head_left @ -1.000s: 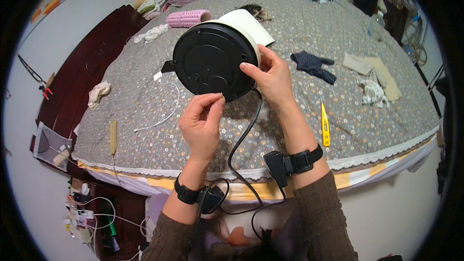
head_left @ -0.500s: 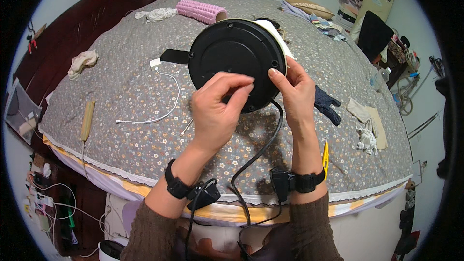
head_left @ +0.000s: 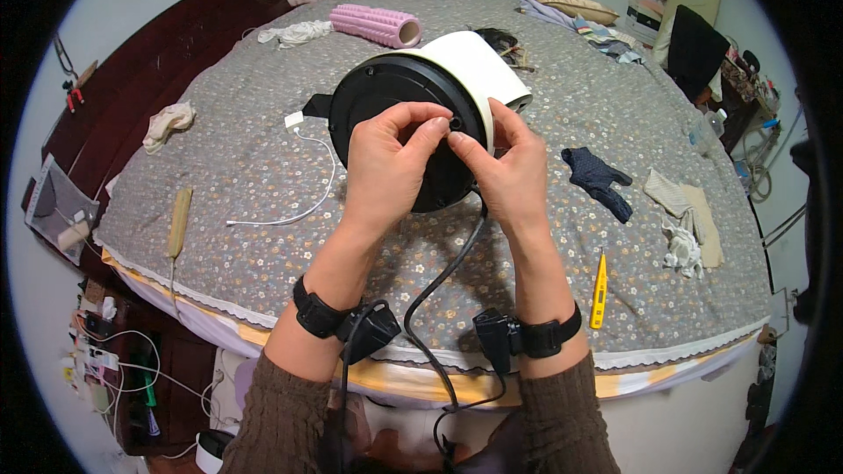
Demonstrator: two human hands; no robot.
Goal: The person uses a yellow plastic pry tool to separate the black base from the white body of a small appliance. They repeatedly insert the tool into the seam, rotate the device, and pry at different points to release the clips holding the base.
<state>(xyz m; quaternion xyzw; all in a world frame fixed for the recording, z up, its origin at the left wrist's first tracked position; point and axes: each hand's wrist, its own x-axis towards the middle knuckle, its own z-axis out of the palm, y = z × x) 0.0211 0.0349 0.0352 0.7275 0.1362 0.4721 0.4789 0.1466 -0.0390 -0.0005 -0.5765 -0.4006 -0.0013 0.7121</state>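
Note:
A white appliance (head_left: 483, 70) of a kind I cannot make out lies tilted on its side above the bed, its round black base (head_left: 386, 88) turned toward me. My right hand (head_left: 511, 171) grips the base's rim, thumb pressed beside a small screw hole. At that same hole, my left hand (head_left: 386, 162) has thumb and forefinger pinched together; whatever they hold is too small to name. From the lower edge of the base a black cord (head_left: 439, 276) runs down toward me. A yellow screwdriver-like tool (head_left: 599, 294) rests on the bed to the right of my right forearm.
Flowered bedding (head_left: 255, 281) covers the bed. On it lie a white charging cable (head_left: 332, 171), a pink foam roller (head_left: 373, 26), a dark glove (head_left: 597, 180), pale cloths (head_left: 694, 211) and a tan stick-shaped thing (head_left: 180, 224). Cables and a power strip (head_left: 98, 364) stand low at the left.
The appliance has tilted, so more of its white body shows. My left fingers have moved up and right to the screw hole, and my right thumb has shifted in to meet them.

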